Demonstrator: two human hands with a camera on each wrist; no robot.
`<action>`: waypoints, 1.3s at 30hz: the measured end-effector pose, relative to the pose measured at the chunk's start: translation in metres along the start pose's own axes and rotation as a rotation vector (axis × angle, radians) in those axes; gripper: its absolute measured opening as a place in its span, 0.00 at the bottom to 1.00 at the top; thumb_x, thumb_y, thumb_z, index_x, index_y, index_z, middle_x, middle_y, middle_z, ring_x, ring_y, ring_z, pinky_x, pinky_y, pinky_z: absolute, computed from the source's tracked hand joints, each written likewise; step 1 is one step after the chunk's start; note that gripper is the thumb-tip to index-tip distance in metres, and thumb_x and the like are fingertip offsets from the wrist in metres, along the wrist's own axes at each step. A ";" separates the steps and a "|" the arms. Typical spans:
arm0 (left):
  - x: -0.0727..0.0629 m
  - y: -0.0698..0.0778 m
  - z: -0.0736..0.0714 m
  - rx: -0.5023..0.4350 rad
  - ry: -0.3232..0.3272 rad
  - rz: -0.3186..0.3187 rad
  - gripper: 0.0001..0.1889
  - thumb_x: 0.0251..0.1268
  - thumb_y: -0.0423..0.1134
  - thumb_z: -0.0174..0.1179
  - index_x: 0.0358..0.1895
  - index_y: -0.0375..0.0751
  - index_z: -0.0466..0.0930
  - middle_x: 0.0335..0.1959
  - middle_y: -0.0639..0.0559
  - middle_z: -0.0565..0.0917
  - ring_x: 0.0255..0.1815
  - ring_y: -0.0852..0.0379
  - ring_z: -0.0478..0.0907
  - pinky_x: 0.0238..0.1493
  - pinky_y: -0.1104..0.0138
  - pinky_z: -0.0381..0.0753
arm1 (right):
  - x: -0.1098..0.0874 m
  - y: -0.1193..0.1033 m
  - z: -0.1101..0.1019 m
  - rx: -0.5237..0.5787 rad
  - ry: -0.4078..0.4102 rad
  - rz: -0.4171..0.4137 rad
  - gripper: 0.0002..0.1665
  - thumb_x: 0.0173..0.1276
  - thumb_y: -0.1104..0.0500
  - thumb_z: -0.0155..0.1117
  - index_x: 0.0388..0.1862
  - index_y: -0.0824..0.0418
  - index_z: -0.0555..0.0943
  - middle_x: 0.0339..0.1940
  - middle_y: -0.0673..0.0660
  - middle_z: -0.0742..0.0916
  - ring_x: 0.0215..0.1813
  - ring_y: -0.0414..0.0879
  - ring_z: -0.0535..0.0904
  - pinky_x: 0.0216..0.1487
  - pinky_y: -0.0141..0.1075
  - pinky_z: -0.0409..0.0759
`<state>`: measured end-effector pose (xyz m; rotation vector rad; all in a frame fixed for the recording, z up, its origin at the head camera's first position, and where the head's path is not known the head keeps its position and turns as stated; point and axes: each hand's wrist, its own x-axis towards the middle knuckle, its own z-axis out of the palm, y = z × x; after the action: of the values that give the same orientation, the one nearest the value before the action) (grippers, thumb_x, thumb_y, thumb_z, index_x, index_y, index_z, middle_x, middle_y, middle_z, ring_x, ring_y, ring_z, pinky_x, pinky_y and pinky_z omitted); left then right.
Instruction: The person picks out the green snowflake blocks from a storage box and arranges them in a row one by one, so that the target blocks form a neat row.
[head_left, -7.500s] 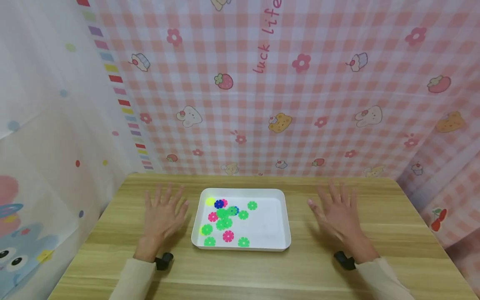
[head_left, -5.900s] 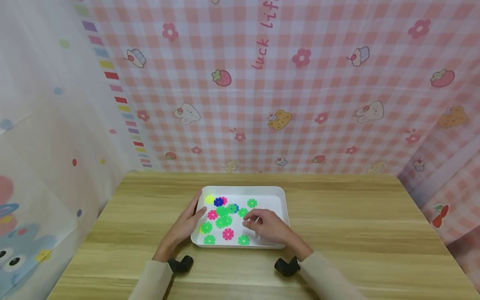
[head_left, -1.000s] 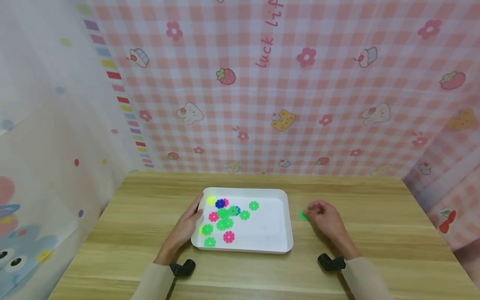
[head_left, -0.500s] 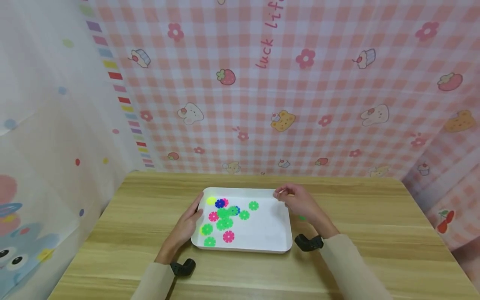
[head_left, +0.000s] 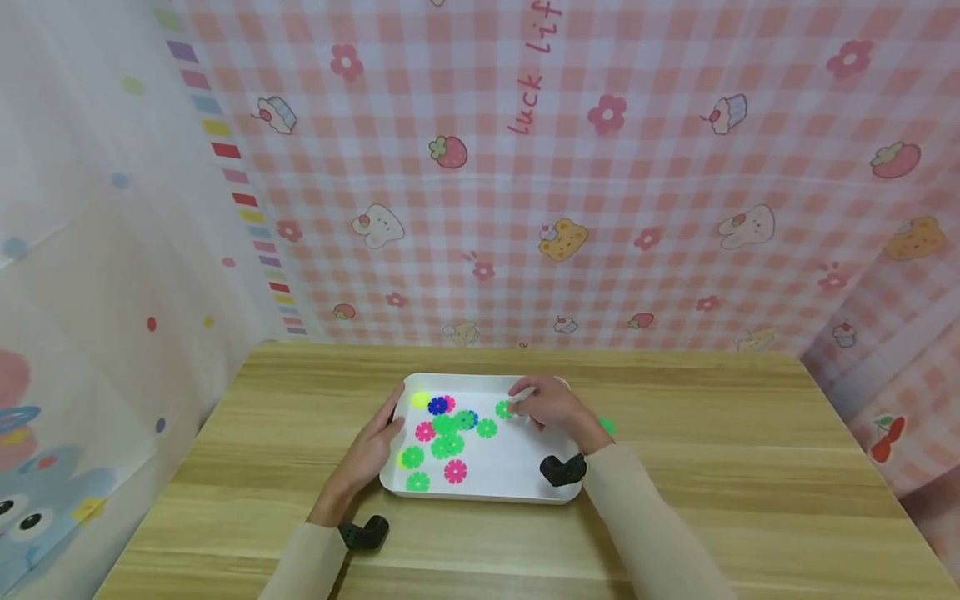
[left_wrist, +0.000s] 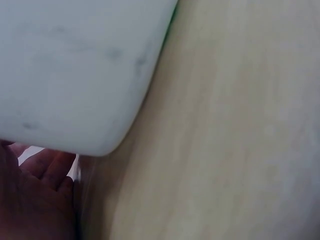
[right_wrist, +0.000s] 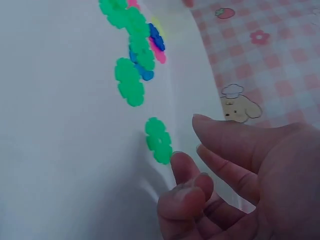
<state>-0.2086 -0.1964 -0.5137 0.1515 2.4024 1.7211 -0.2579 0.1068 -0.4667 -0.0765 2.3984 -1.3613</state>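
A shallow white tray (head_left: 517, 477) holds several notched snowflake discs, mostly green, with pink, blue and yellow ones among them. My left hand (head_left: 371, 450) grips its left side, thumb at the rim and fingers along the outer wall. In the left wrist view, the tray's corner (left_wrist: 95, 100) covers part of that hand. Over the tray's back right, my right hand (head_left: 551, 404) has thumb and forefinger apart. Its fingertips are right by the rightmost green disc (right_wrist: 159, 141), which lies flat. Another green snowflake disc (head_left: 607, 427) lies on the table, partly behind my right wrist.
The tray stands on a wooden table (head_left: 720, 450) backed by a pink checked cloth (head_left: 495, 200). Toward the tray's left lie a green cluster (head_left: 447, 446), a dark blue disc (head_left: 438, 406) and a pink disc (head_left: 455, 472).
A green disc from the tray's front right has gone to the table on the right, released by my right hand. That hand has since moved left over the tray; my left hand keeps its grip.
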 end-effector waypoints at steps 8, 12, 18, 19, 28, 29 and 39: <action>-0.001 0.001 -0.003 0.002 -0.008 -0.008 0.29 0.82 0.39 0.34 0.81 0.55 0.42 0.82 0.57 0.42 0.82 0.53 0.34 0.80 0.51 0.34 | 0.008 0.001 0.016 -0.057 0.056 0.043 0.20 0.63 0.61 0.71 0.54 0.60 0.81 0.17 0.52 0.75 0.14 0.43 0.67 0.20 0.32 0.68; -0.002 0.002 -0.005 -0.007 -0.023 -0.002 0.29 0.82 0.39 0.34 0.81 0.54 0.42 0.83 0.56 0.41 0.82 0.52 0.33 0.80 0.50 0.32 | 0.010 0.002 0.020 -0.039 0.100 0.054 0.19 0.61 0.61 0.73 0.51 0.58 0.83 0.24 0.53 0.77 0.17 0.43 0.68 0.20 0.32 0.69; -0.001 0.002 -0.007 -0.001 -0.030 0.023 0.29 0.82 0.38 0.33 0.81 0.54 0.42 0.83 0.56 0.41 0.82 0.52 0.33 0.80 0.50 0.32 | 0.011 0.004 0.024 -0.040 0.156 0.049 0.16 0.60 0.61 0.74 0.47 0.57 0.83 0.31 0.56 0.79 0.20 0.44 0.71 0.21 0.32 0.72; -0.001 0.002 -0.007 0.003 -0.028 0.021 0.29 0.82 0.38 0.33 0.81 0.54 0.43 0.82 0.56 0.42 0.82 0.52 0.33 0.80 0.50 0.32 | 0.010 0.005 0.025 -0.043 0.162 0.045 0.15 0.60 0.62 0.74 0.46 0.57 0.83 0.32 0.56 0.80 0.21 0.44 0.72 0.22 0.32 0.72; -0.001 -0.003 -0.005 -0.020 -0.020 0.017 0.29 0.81 0.37 0.35 0.81 0.53 0.43 0.83 0.52 0.41 0.82 0.49 0.33 0.79 0.48 0.33 | 0.005 0.005 0.030 -0.101 0.200 0.055 0.12 0.58 0.64 0.74 0.39 0.57 0.81 0.33 0.56 0.80 0.30 0.48 0.75 0.28 0.35 0.73; -0.001 -0.003 -0.005 -0.021 -0.019 0.012 0.29 0.81 0.37 0.35 0.81 0.54 0.44 0.83 0.53 0.42 0.82 0.50 0.34 0.79 0.48 0.33 | 0.004 0.005 0.031 -0.110 0.201 0.057 0.12 0.57 0.64 0.75 0.39 0.57 0.81 0.33 0.56 0.79 0.31 0.48 0.75 0.29 0.35 0.72; -0.001 0.000 -0.003 -0.023 -0.016 0.004 0.29 0.82 0.37 0.35 0.81 0.58 0.45 0.82 0.58 0.44 0.82 0.54 0.35 0.80 0.51 0.35 | 0.004 0.005 0.031 -0.133 0.202 0.036 0.10 0.59 0.64 0.72 0.36 0.58 0.78 0.31 0.55 0.79 0.33 0.48 0.74 0.31 0.35 0.71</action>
<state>-0.2085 -0.1990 -0.5132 0.1668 2.3720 1.7415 -0.2503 0.0836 -0.4863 0.0718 2.6425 -1.2449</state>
